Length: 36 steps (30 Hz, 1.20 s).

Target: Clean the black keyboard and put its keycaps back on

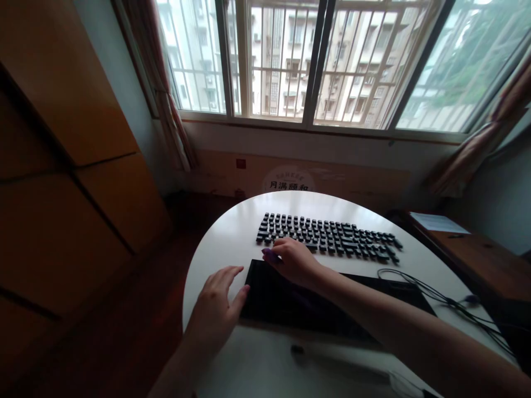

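Observation:
My right hand (293, 260) reaches across a flat black keyboard base (290, 301) on the white round table (232, 237). Its fingers are curled round a small purple tool (270, 256) at the near left end of the rows of loose black keycaps (327, 236). My left hand (218, 307) lies flat on the table at the base's left edge, fingers spread and the thumb touching that edge.
A black cable (440, 296) runs off the base's right end across the table. A small dark object (297, 349) lies near the front edge. A wooden side table with a sheet of paper (440, 223) stands at right; a wooden cabinet (70, 182) at left.

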### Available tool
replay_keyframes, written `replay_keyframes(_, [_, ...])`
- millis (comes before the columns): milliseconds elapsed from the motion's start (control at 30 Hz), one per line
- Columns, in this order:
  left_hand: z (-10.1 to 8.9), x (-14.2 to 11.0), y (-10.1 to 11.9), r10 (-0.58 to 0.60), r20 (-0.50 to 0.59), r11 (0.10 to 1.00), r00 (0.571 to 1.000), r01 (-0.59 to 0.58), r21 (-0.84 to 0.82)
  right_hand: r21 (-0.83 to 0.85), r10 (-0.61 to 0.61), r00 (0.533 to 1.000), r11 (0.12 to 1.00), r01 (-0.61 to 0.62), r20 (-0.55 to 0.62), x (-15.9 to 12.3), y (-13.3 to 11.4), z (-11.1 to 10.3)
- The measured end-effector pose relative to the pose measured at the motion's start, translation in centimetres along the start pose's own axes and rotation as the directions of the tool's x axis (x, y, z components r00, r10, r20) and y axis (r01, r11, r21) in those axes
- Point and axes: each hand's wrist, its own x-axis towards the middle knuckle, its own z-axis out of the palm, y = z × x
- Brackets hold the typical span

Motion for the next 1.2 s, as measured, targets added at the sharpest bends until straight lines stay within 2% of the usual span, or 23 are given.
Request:
replay_keyframes(133, [1.6, -0.7, -0.8, 0.011, 0.059, 0.990, 0.998, -0.019, 0.141, 0.027, -0.065, 0.993, 0.998, 0.062, 0.097, 0.5, 0.4, 1.7])
replay_keyframes(367, [3.0, -1.1, -1.1, -0.007, 0.183, 0.938, 0.983, -0.056, 0.341, 0.043, -0.111, 0.979, 0.993, 0.105, 0.171, -1.0, 0.5, 1.4])
replay_keyframes(467, [3.1, -1.2, -0.8, -0.001, 0.180, 0.920, 0.984, -0.070, 0.385, 0.054, -0.117, 0.965, 0.993, 0.107, 0.233, -0.7, 0.6, 0.5])
replay_keyframes(600, [3.4, -1.5, -0.7, 0.033, 0.152, 0.909, 0.988, -0.093, 0.407, -0.084, -0.143, 0.955, 0.982, 0.170, 0.259, -0.2, 0.4, -0.9])
replay_keyframes(733, [3.7, -1.6, -0.7, 0.054, 0.118, 0.910, 0.992, -0.098, 0.403, -0.180, -0.164, 0.955, 0.961, 0.211, 0.246, -0.1, -0.4, -0.6])
replay_keyframes(867, [3.5, -1.6, -0.5, 0.052, 0.133, 0.911, 0.990, -0.101, 0.400, -0.084, -0.148, 0.948, 0.981, 0.177, 0.280, -0.1, -0.4, 0.3])
replay_keyframes(967, [3.2, -1.6, -0.1, 0.037, 0.144, 0.913, 0.989, -0.092, 0.397, -0.041, -0.111, 0.940, 0.991, 0.131, 0.323, 0.0, 0.1, -0.3])
replay_keyframes(1033, [3.0, -1.6, 0.1, 0.018, 0.147, 0.919, 0.989, -0.075, 0.388, -0.076, -0.069, 0.956, 0.993, 0.095, 0.286, 0.2, 0.4, -1.2])
replay_keyframes(1100, [2.8, -1.4, 0.3, 0.002, 0.155, 0.930, 0.988, -0.059, 0.363, -0.046, -0.019, 0.985, 0.999, 0.027, 0.173, 0.4, 0.7, -2.2])
replay_keyframes(1200, [2.2, -1.2, 0.5, -0.003, 0.147, 0.955, 0.989, -0.041, 0.293, 0.166, 0.166, 0.986, 0.972, -0.165, 0.004, 0.6, 1.7, -3.0])
